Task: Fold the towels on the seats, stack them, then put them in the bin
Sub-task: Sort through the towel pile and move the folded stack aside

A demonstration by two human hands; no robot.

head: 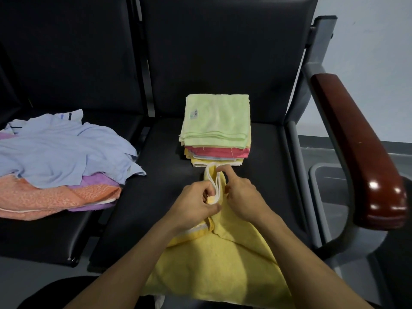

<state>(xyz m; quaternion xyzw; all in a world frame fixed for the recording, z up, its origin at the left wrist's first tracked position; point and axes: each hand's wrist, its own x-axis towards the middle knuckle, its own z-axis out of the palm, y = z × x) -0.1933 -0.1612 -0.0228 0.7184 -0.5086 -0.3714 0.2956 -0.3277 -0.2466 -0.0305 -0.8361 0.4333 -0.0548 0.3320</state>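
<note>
We think this is a waiting area of a public building: we see a row of joined black padded seats (223, 63) on a grey metal frame (321, 63), with a glossy dark red wooden armrest (356, 148) at the end, a plain white wall (374, 41) and a grey floor (396, 146)

Row of black padded seats (223, 63) before me, two backrests side by side, a narrow gap between them. Grey metal frame (321, 41) on the right carries a glossy dark red-brown armrest (356, 148) catching bright highlights. Pale wall (367, 30) behind, far right. Dark grey floor (396, 148) below it. Light dim overall.
</note>
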